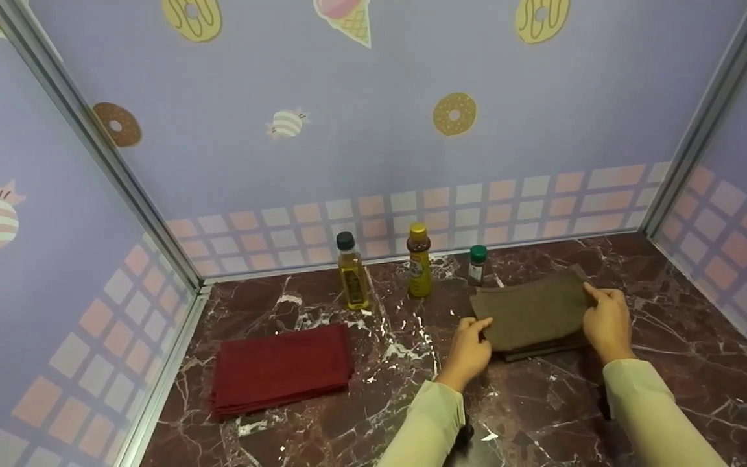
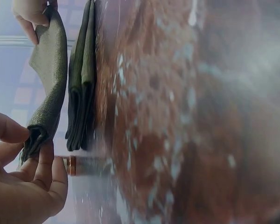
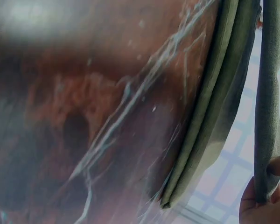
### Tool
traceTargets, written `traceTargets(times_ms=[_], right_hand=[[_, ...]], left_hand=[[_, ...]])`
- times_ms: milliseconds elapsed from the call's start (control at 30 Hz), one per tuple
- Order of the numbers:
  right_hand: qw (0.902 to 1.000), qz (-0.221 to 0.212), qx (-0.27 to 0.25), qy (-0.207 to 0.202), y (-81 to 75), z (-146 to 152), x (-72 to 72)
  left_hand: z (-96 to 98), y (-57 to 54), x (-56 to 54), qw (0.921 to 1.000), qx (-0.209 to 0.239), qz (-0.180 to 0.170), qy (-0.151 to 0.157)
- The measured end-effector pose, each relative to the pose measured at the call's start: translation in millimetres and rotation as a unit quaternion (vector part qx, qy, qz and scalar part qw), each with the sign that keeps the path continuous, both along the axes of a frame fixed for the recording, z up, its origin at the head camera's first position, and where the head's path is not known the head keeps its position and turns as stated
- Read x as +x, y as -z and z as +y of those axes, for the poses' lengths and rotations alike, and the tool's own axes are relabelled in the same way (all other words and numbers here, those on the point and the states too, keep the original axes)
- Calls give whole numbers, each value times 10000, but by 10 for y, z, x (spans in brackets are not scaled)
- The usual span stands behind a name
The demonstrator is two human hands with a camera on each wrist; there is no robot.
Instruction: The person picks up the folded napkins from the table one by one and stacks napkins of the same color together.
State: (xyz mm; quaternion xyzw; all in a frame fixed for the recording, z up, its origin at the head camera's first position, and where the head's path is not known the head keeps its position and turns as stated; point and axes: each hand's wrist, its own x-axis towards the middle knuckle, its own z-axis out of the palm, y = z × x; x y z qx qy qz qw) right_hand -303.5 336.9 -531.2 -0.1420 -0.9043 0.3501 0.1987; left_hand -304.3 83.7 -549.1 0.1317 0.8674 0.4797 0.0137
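Note:
Both hands hold up a folded olive-green cloth by its two ends. My left hand pinches the left end between thumb and fingers, as the left wrist view also shows. At the opposite end my right hand pinches the cloth, thumb on top. Beneath it more folded green cloth lies on the table, with a gap between the two in both wrist views. In the right wrist view the lower green cloth shows as stacked folded layers.
A stack of folded dark red cloth lies at the left on the marbled table. Along the back stand an oil bottle with a black cap, a yellow-capped bottle and a small green-capped jar. Patterned walls enclose the table.

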Motion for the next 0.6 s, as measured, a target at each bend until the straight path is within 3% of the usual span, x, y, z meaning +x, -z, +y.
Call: traceTargets(times_ms=[333, 600], right_hand=[[9992, -281, -240, 121, 59, 196, -31], [9971, -572, -490, 45, 147, 321, -66]], left_hand=[[180, -9, 6, 9988, -353, 180, 292], [246, -72, 9, 9973, -484, -116, 547]])
